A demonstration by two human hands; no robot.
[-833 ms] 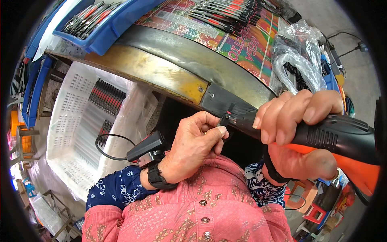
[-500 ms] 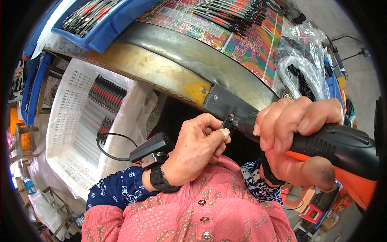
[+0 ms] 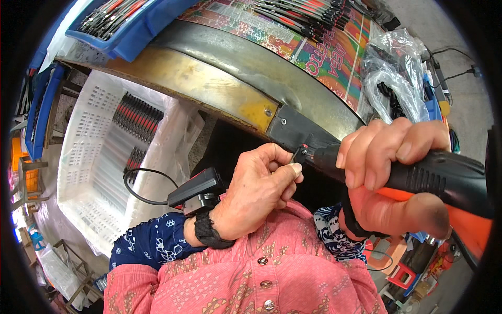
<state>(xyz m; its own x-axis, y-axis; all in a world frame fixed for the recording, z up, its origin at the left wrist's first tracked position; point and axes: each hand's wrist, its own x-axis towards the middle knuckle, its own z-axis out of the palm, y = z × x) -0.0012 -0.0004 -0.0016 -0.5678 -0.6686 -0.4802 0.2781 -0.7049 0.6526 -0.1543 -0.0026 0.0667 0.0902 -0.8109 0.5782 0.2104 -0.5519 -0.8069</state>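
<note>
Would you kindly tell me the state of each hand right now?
Left hand: closed, pinching a small dark part between thumb and fingers.
Right hand: closed around a black-and-orange handheld tool.

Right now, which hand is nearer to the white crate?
Left. The left hand is right of the white crate, not touching it; the right hand, farther right, grips a power tool.

Bin (image 3: 138,36) left, slim rods (image 3: 300,13) right on the counter (image 3: 219,44); plastic bag (image 3: 389,89) right of the rods; crate (image 3: 76,178) before the counter, left of the power tool (image 3: 449,178).
</note>
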